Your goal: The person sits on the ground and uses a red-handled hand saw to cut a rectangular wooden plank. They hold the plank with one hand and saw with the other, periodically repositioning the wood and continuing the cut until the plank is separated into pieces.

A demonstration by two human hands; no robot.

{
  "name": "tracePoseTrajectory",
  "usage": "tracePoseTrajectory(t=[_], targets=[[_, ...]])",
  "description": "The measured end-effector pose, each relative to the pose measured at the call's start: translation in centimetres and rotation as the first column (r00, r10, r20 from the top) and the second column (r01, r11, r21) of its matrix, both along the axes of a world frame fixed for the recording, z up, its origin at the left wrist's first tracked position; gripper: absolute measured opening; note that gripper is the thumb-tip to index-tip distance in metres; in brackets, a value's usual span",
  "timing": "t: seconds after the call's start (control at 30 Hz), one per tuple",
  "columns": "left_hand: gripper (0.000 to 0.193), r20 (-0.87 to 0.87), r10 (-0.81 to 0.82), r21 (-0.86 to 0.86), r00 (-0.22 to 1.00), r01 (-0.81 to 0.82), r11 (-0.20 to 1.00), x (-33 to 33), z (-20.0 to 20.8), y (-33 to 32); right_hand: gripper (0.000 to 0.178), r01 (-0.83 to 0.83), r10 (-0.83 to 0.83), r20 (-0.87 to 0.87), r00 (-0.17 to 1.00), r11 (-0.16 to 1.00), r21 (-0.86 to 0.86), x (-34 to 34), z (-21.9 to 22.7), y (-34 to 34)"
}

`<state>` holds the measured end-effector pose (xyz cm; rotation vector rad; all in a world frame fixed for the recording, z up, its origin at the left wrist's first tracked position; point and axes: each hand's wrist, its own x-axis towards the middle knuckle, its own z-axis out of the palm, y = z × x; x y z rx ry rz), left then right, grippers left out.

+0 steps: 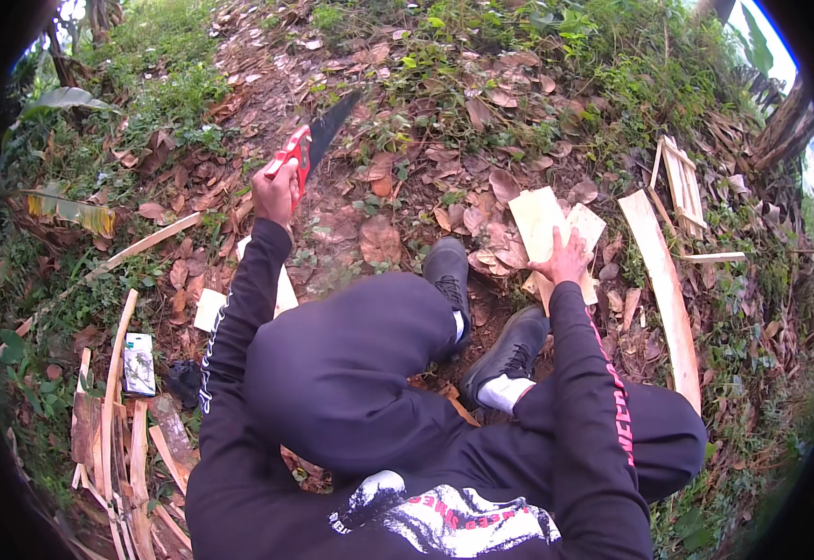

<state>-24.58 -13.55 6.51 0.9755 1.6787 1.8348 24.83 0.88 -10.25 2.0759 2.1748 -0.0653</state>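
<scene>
My left hand [276, 191] is closed around the red handle of a handsaw [328, 135], raised ahead of my bent knee. Its dark blade points up and to the right. On the right, beyond my shoe, my right hand [565, 259] lies on some pale, flat wood pieces [536, 220]. The fingers are spread over them, with the thumb out to the left. One piece sticks out past the fingertips and another shows to the right of the hand. Part of the wood is hidden under the palm.
A long pale board [660, 289] lies right of my right arm, near a small frame of thin slats [685, 187]. Several wood strips [113, 401] and a white packet [139, 365] lie at left. Dry leaves and green plants cover the sloping ground.
</scene>
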Motion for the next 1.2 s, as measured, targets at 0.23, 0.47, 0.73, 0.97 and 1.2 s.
tracePoseTrajectory(t=[0.23,0.47,0.73,0.97,1.2], targets=[[0.033,-0.047,-0.069,0.304,0.997,0.08,0.949,5.6,10.9,-5.8,0.105,-0.202,0.208,-0.061,0.976,0.975,0.086,6.9,0.9,-1.9],[0.039,-0.022,-0.234,0.477,0.972,0.216,0.852,10.3,21.2,-8.2,0.083,0.017,-0.052,-0.191,0.98,0.984,-0.176,8.1,1.6,-1.2],[0.031,-0.075,-0.411,0.582,0.908,0.375,0.722,16.0,26.5,-11.2,0.064,-0.04,0.148,-0.339,0.929,0.951,0.308,5.9,6.8,-3.7],[0.033,-0.216,-0.755,0.604,0.619,0.692,0.396,14.3,24.9,-13.1,0.07,-0.088,0.141,-0.303,0.942,0.979,0.182,6.8,10.5,-7.0],[0.028,-0.147,-0.689,0.612,0.71,0.612,0.5,16.8,25.4,-15.3,0.071,-0.041,0.077,-0.295,0.952,0.991,0.125,7.6,12.7,-3.6]])
